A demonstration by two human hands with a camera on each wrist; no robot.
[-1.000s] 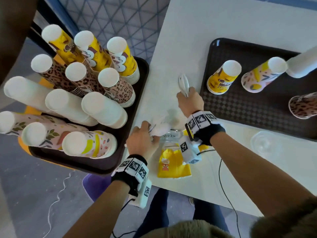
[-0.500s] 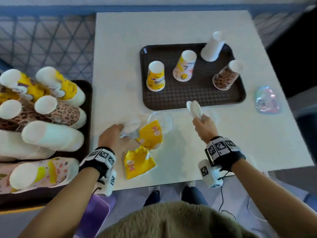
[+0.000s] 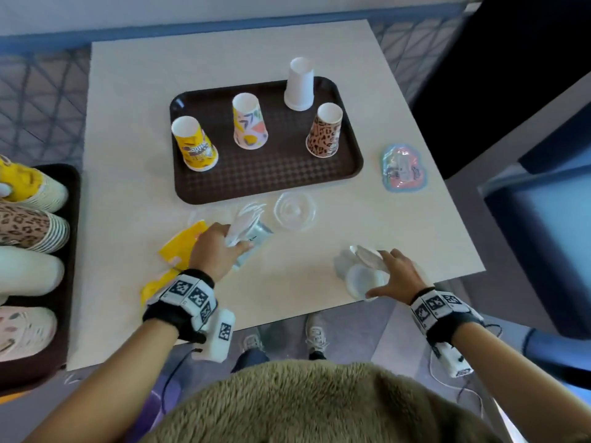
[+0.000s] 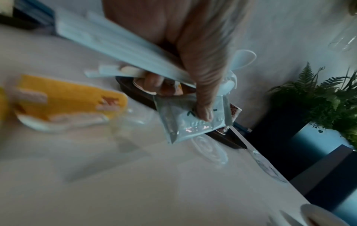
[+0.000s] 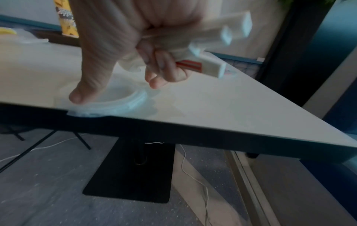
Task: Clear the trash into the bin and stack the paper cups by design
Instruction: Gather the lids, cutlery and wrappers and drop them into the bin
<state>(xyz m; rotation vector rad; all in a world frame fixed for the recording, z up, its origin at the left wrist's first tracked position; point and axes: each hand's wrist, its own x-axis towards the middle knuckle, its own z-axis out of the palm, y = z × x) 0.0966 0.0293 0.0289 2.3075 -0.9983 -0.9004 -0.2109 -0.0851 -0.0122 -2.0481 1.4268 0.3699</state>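
Observation:
On the brown tray [image 3: 265,183] four paper cups stand upside down: a yellow cup [image 3: 195,145], a pastel patterned cup [image 3: 249,123], a white cup [image 3: 299,84] and a leopard cup [image 3: 323,131]. My left hand [image 3: 236,244] [image 4: 183,99] grips a bundle of white plastic cutlery [image 4: 119,45] and a silvery sachet [image 4: 191,122] just in front of the tray. My right hand [image 3: 380,273] [image 5: 115,88] grips more white cutlery [image 5: 222,38]. Its thumb presses a clear lid [image 5: 115,102] [image 3: 361,279] at the table's near edge.
Yellow packets [image 3: 184,241] [image 4: 67,97] lie by my left wrist. Another clear lid [image 3: 295,211] sits in front of the tray. A blue-pink wrapper [image 3: 403,167] lies at the right edge. Stacks of cups fill a second tray [image 3: 68,270] at the left.
My right hand has moved from beside the tray back to the table's near edge and onto a clear lid. The left hand has lifted a sachet together with its cutlery.

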